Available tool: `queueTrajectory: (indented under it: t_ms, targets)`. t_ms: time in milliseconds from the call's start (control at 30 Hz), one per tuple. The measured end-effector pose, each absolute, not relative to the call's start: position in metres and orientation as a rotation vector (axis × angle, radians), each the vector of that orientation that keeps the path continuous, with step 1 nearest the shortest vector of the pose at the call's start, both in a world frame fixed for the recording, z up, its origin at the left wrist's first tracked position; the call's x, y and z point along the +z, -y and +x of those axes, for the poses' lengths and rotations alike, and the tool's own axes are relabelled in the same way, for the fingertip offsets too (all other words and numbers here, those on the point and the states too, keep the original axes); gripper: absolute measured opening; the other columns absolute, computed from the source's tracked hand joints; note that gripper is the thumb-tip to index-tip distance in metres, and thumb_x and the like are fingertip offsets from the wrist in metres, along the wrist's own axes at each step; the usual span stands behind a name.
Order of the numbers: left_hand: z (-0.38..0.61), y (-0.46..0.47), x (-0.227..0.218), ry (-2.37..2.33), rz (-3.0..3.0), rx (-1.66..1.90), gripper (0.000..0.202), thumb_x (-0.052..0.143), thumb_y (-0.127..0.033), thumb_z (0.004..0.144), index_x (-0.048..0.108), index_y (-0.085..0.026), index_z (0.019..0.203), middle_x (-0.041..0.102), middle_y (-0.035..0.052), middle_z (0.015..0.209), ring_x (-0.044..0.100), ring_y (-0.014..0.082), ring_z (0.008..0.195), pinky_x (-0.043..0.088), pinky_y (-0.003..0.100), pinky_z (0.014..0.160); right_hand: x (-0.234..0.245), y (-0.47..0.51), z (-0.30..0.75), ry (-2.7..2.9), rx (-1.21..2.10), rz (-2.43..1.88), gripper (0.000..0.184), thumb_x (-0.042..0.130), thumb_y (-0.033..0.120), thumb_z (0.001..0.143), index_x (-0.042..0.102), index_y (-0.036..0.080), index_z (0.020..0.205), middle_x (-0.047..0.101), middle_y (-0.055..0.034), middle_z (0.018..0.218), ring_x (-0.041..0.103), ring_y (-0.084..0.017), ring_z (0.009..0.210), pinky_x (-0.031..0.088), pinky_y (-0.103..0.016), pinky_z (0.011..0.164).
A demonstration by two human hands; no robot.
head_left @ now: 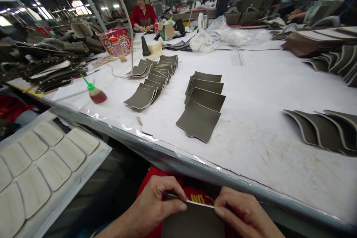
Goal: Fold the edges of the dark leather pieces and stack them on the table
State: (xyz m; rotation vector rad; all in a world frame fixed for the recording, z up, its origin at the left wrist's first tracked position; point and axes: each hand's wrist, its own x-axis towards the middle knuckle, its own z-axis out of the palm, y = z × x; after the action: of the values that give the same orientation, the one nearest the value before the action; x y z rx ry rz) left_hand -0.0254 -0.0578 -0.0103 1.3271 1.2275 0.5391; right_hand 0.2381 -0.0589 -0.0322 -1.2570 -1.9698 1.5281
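Observation:
At the bottom of the head view, a dark grey-brown leather panel (195, 221) with a pale top edge is held over my lap. My left hand (157, 204) pinches its upper left edge between thumb and finger. Near the panel's upper right corner, my right hand (242, 210) grips the same edge. The panel's lower part runs out of the picture. Ahead on the table lies a short row of similar overlapping leather panels (198, 121), and a longer curved row of panels (141, 95) is to its left.
The white-covered table (251, 130) has its front edge just beyond my hands. A green-tipped glue bottle (98, 95) stands at left. More panels (320, 128) fan out at right. A board (92, 173) with several pale pieces (54, 169) is lower left. A person in red (142, 15) sits across.

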Motion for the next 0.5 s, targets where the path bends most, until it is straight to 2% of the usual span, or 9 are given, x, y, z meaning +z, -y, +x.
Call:
queueTrajectory:
  t_ms: [233, 333, 400, 500]
  targets:
    - [-0.027, 0.059, -0.017, -1.196, 1.207, 0.583, 0.026, 0.078, -0.031, 0.071, 0.058, -0.015, 0.07, 0.056, -0.0022, 0.067, 0.048, 0.0114, 0.065, 0.035, 0.023, 0.06, -0.034, 0.057, 0.237, 1.954, 1.5, -1.259, 0.037, 0.047, 0.046, 0.1, 0.064, 0.023, 0.077, 0.066, -0.0001, 0.08, 0.061, -0.017, 0.075, 0.042, -0.025, 0.069]
    - [-0.026, 0.056, -0.011, -1.158, 1.228, 0.572, 0.023, 0.076, -0.032, 0.075, 0.065, -0.016, 0.087, 0.059, -0.0024, 0.071, 0.05, 0.0115, 0.066, 0.036, 0.022, 0.061, -0.036, 0.056, 0.238, 1.963, 1.491, -1.264, 0.036, 0.047, 0.046, 0.1, 0.064, 0.023, 0.078, 0.066, -0.0002, 0.081, 0.062, -0.016, 0.074, 0.043, -0.025, 0.068]
    - [-0.025, 0.053, -0.008, -1.166, 1.319, 0.506, 0.026, 0.072, -0.032, 0.079, 0.07, -0.017, 0.1, 0.066, 0.0001, 0.081, 0.057, 0.014, 0.074, 0.04, 0.023, 0.068, -0.037, 0.056, 0.239, 1.967, 1.473, -1.274, 0.037, 0.046, 0.046, 0.1, 0.063, 0.022, 0.078, 0.067, -0.0006, 0.08, 0.062, -0.016, 0.074, 0.044, -0.025, 0.068]
    - [-0.024, 0.05, -0.009, -1.208, 1.444, 0.377, 0.022, 0.066, -0.033, 0.084, 0.076, -0.018, 0.097, 0.073, 0.003, 0.091, 0.064, 0.0191, 0.086, 0.044, 0.025, 0.076, -0.036, 0.055, 0.238, 2.022, 1.449, -1.272, 0.038, 0.044, 0.047, 0.1, 0.064, 0.023, 0.079, 0.068, -0.0015, 0.082, 0.064, -0.018, 0.076, 0.047, -0.027, 0.071]
